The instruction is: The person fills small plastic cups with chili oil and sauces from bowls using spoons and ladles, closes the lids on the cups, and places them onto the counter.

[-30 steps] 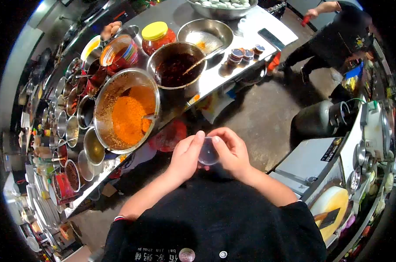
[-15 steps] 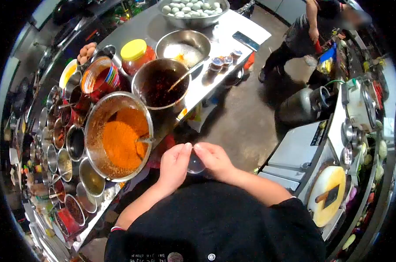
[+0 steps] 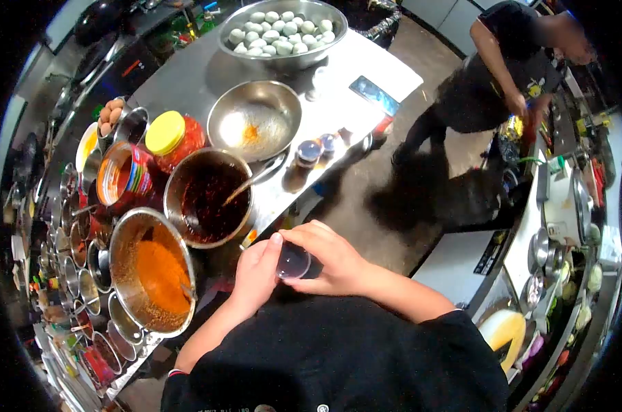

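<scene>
In front of my body I hold a small clear plastic cup (image 3: 294, 262) between both hands. My left hand (image 3: 257, 272) is closed against its left side, with the thumb up at the rim. Curved around the right side, my right hand (image 3: 333, 255) has its fingers at the top and lower edge of the cup. What is inside the cup, if anything, I cannot make out. Beyond the hands, on the table, stand small cups (image 3: 309, 152) with dark contents. A steel pot of dark red chili sauce (image 3: 211, 199) with a spoon is nearest on the left.
A steel bowl of orange powder (image 3: 153, 271) stands at the table edge. Behind are a steel pan (image 3: 255, 120), a yellow-lidded jar (image 3: 174, 141), a phone (image 3: 374, 95) and a bowl of pale eggs (image 3: 281, 34). Another person (image 3: 496, 75) bends over the counter at right.
The view has shifted, so the table things sit lower and further left. My right hand has opened out around the cup, from a pinch at its top. The other person leans lower.
</scene>
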Demonstrator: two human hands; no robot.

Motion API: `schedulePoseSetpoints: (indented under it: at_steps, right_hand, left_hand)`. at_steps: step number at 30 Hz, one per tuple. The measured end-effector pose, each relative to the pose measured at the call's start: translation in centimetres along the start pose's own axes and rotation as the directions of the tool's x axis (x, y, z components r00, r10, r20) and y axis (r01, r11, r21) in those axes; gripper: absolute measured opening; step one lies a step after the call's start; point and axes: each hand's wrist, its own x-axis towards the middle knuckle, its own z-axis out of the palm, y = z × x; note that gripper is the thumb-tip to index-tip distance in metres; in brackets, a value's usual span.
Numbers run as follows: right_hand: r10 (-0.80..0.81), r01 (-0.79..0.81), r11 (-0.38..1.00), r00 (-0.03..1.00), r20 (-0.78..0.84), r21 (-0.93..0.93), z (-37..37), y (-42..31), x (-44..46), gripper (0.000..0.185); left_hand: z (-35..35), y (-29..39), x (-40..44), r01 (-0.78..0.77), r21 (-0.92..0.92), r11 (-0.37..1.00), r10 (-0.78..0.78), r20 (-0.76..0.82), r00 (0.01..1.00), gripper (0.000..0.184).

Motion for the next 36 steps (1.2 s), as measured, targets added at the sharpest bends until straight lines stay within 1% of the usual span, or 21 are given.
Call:
schedulePoseSetpoints:
  at_steps: [2,4,6,9,10,12,13,17,18,20,22,24,25,26,28,29,30,32,33,35,36]
  right_hand:
    - [-0.035,0.035,0.999,0.999,-0.014,-0.011,-2.3,2.2,0.5,0.065]
    - [0.049,-0.053,0.996,0.997,-0.058,-0.069,-4.7,4.0,0.9,0.063]
    - [0.088,-0.106,0.985,0.987,-0.135,-0.137,-7.0,6.7,1.5,0.06]
    - [0.098,-0.152,0.948,0.975,-0.2,-0.28,-9.7,11.3,3.2,0.055]
    - [0.144,-0.192,0.954,0.968,-0.207,-0.232,-10.2,12.1,4.0,0.052]
    - [0.186,-0.258,0.919,0.95,-0.25,-0.299,-10.5,14.6,5.1,0.051]
    - [0.195,-0.27,0.924,0.942,-0.272,-0.272,-10.3,15.8,5.6,0.05]
    - [0.226,-0.301,0.882,0.946,-0.233,-0.364,-9.6,19.6,6.8,0.06]
    - [0.223,-0.296,0.883,0.947,-0.229,-0.365,-9.7,19.8,7.0,0.06]
    - [0.188,-0.254,0.83,0.966,-0.179,-0.497,-9.8,20.1,7.1,0.059]
    - [0.168,-0.22,0.82,0.975,-0.145,-0.529,-11.1,18.8,8.1,0.057]
    - [0.153,-0.224,0.933,0.956,-0.252,-0.281,-12.5,18.9,9.3,0.053]
    - [0.017,-0.165,0.906,0.934,-0.356,-0.389,-12.9,21.3,10.2,0.047]
    - [0.058,-0.242,0.86,0.921,-0.385,-0.449,-13.7,23.2,11.1,0.044]
    - [0.233,-0.466,0.77,0.842,-0.487,-0.435,-13.9,26.8,13.2,0.045]
    - [0.305,-0.545,0.686,0.817,-0.489,-0.482,-13.8,28.6,14.1,0.048]
    - [0.308,-0.545,0.688,0.817,-0.487,-0.479,-13.7,29.8,14.8,0.048]
    - [0.462,-0.682,0.614,0.719,-0.519,-0.398,-13.4,32.0,15.9,0.04]
    - [0.464,-0.68,0.617,0.721,-0.514,-0.397,-13.3,33.8,16.3,0.04]
    - [0.569,-0.698,0.694,0.681,-0.461,-0.174,-13.4,36.9,16.3,0.028]
    - [0.57,-0.697,0.695,0.684,-0.455,-0.177,-13.4,36.7,16.4,0.028]
  left_hand:
    - [0.6,1.0,1.7,0.303,-0.024,0.953,-0.299,0.094,0.949,0.037]
    - [1.6,1.8,2.7,0.304,-0.047,0.952,-0.298,0.104,0.949,0.038]
    - [2.6,1.8,3.4,0.171,-0.081,0.982,-0.166,0.074,0.983,0.03]
    - [2.8,0.9,4.0,0.171,-0.146,0.974,-0.161,0.079,0.984,0.024]
    - [2.9,0.9,4.2,0.156,-0.172,0.973,-0.146,0.07,0.987,0.023]
    - [2.8,1.2,4.5,0.122,-0.198,0.973,-0.114,0.05,0.992,0.023]
    - [2.7,1.2,4.5,0.125,-0.202,0.971,-0.122,0.026,0.992,0.022]
    - [2.5,0.7,4.6,0.123,-0.193,0.973,-0.135,-0.05,0.99,0.022]
    - [2.3,0.6,4.6,0.131,-0.212,0.969,-0.148,-0.07,0.986,0.021]
    - [2.2,0.8,4.4,0.136,-0.221,0.966,-0.157,-0.083,0.984,0.021]
    - [2.1,1.0,4.3,0.119,-0.174,0.977,-0.141,-0.122,0.982,0.02]
    - [1.9,1.6,4.1,0.132,-0.201,0.971,-0.165,-0.155,0.974,0.02]
    - [1.9,2.2,3.9,0.14,-0.166,0.976,-0.17,-0.182,0.969,0.02]
    - [1.8,2.8,3.7,0.149,-0.129,0.981,-0.173,-0.208,0.963,0.021]
    - [1.7,4.0,2.8,0.129,-0.177,0.976,-0.168,-0.228,0.959,0.022]
    - [1.6,4.3,2.4,0.07,-0.237,0.969,-0.125,-0.227,0.966,0.024]
    - [1.6,4.6,2.1,0.01,-0.295,0.956,-0.081,-0.23,0.97,0.025]
    - [1.7,4.9,1.6,-0.038,-0.301,0.953,-0.048,-0.272,0.961,0.028]
    - [1.6,5.0,1.4,-0.052,-0.296,0.954,-0.047,-0.318,0.947,0.028]
    - [1.4,5.5,1.1,-0.046,-0.292,0.955,-0.073,-0.385,0.92,0.027]
    - [1.2,5.6,1.0,-0.045,-0.295,0.955,-0.077,-0.39,0.918,0.027]
